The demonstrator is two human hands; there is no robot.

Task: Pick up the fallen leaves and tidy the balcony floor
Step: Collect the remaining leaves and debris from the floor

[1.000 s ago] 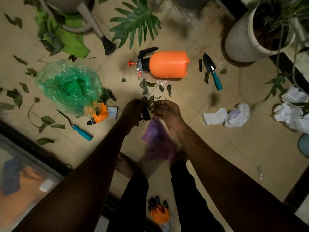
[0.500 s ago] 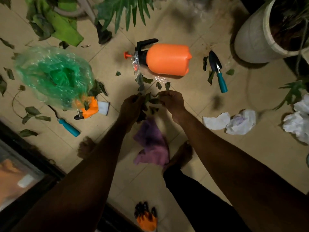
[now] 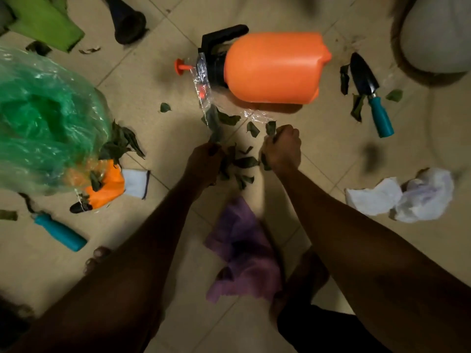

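Dark green fallen leaves (image 3: 246,163) lie scattered on the beige tile floor between my two hands. My left hand (image 3: 204,163) grips a bunch of leaves, and a strip of clear plastic wrap (image 3: 206,98) runs up from it toward the sprayer. My right hand (image 3: 281,149) is curled around a leaf near its fingertips. More leaves (image 3: 253,129) lie just beyond my hands. A green plastic bag (image 3: 46,118) sits open at the left with leaves (image 3: 122,143) at its edge.
An orange pressure sprayer (image 3: 272,67) lies on its side ahead. A teal-handled trowel (image 3: 369,93) lies at the right, another teal-handled tool (image 3: 60,231) at the left. Crumpled white paper (image 3: 397,197), a purple cloth (image 3: 242,248), an orange glove (image 3: 107,184) and a white pot (image 3: 438,31) surround me.
The view has dropped closer to the floor. My hands have moved apart, and the right hand has reached forward to a leaf near the sprayer.
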